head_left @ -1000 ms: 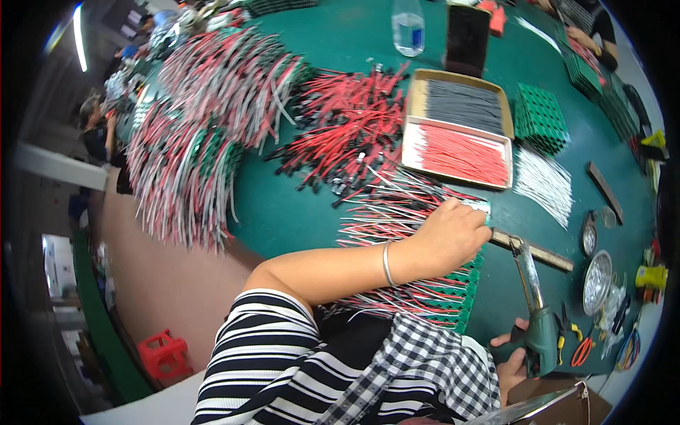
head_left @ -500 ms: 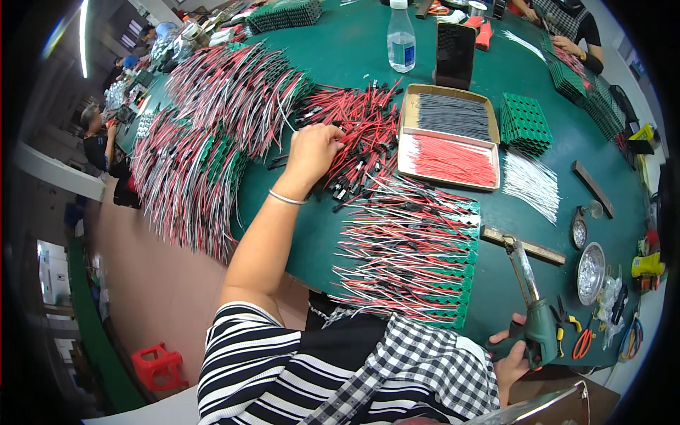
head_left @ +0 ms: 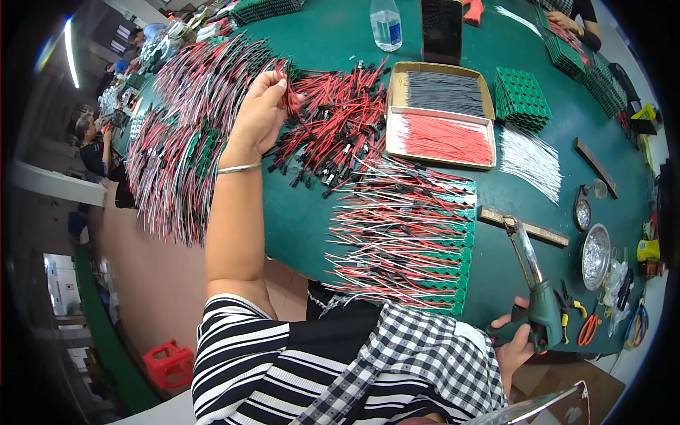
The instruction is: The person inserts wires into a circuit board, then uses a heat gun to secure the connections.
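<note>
Picking looks the step in hand: the left hand (head_left: 258,117), fingers pinched on a lead in the red-black pile (head_left: 333,124) toward the desk's (head_left: 304,212) far edge, while the right hand (head_left: 516,347), wrapped around the soldering gun (head_left: 538,301) at the near edge, waits; next calls for lifting one lead free.

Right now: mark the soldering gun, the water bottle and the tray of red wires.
soldering gun (head_left: 542,312), head view, on its green body above the handle.
water bottle (head_left: 386,25), head view, mid-body at the label.
tray of red wires (head_left: 443,139), head view, on the red wires inside.
</note>
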